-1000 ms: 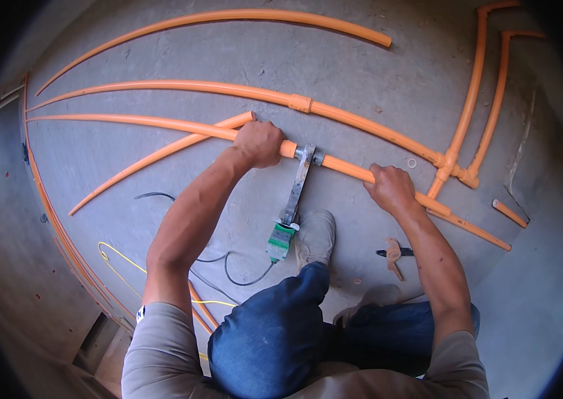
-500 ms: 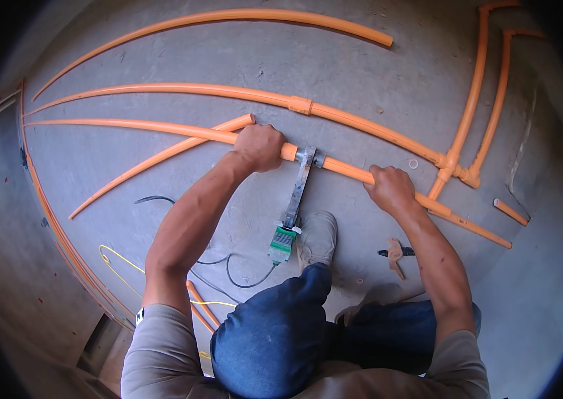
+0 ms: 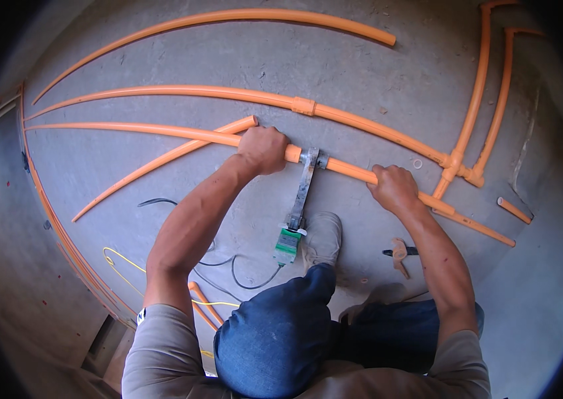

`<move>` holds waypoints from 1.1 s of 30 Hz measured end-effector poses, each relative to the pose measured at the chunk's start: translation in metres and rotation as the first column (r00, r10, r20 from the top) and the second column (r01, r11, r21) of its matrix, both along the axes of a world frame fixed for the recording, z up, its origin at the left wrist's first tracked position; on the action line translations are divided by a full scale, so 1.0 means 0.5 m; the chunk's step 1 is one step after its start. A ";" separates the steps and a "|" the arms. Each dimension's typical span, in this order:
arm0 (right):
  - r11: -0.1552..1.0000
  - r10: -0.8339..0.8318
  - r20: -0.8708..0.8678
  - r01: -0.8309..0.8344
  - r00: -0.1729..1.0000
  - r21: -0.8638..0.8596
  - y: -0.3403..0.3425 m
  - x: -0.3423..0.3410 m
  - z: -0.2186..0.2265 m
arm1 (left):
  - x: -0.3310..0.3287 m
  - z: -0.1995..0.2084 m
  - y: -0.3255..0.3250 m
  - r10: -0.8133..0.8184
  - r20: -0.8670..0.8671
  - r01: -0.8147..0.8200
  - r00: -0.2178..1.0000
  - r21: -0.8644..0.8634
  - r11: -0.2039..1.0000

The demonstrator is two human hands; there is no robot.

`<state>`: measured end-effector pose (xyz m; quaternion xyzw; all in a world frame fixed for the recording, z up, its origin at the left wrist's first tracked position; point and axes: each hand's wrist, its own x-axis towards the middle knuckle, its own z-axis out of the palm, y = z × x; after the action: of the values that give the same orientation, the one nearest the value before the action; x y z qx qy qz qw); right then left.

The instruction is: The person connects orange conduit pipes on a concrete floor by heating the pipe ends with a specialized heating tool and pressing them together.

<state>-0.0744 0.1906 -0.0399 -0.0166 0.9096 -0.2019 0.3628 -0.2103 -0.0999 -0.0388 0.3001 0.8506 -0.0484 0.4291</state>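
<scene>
My left hand is closed round the long orange pipe, close to its right end, where a wider orange fitting shows. Between my hands stands a pipe welding iron with a flat metal bar, grey sockets and a green handle housing. The left pipe's end meets the socket on one side of the bar. My right hand grips a second orange pipe, whose left end meets the socket on the other side. How deep each end sits inside its socket is hidden.
Joined orange pipes with a coupling and a tee fitting lie beyond my hands. An orange pipe cutter and a short pipe piece rest on the concrete floor at right. A black cord and a yellow cord trail near my shoe.
The whole scene has shifted slightly to the right in view. Both hands keep their grip, and the pipes and welding iron stay in the same arrangement.
</scene>
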 end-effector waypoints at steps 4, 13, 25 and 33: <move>1.000 -0.011 0.041 0.011 0.999 0.009 -0.002 -0.007 0.007 | -0.001 0.003 0.003 -0.006 0.005 0.006 1.000 0.001 1.000; 1.000 -0.022 0.088 0.023 0.996 -0.020 -0.003 -0.017 0.011 | 0.001 0.003 0.003 0.009 0.028 -0.009 1.000 -0.009 1.000; 0.999 -0.019 0.143 0.023 0.989 -0.030 -0.003 -0.023 0.001 | 0.000 -0.005 0.004 0.001 0.011 -0.001 1.000 0.003 1.000; 0.998 -0.031 0.189 0.039 0.981 -0.040 -0.007 -0.038 0.011 | -0.001 -0.005 0.001 -0.002 0.010 0.002 1.000 0.019 1.000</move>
<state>-0.0934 0.1872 -0.0342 0.0108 0.8666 -0.2289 0.4433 -0.2108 -0.0997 -0.0411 0.3054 0.8485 -0.0390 0.4305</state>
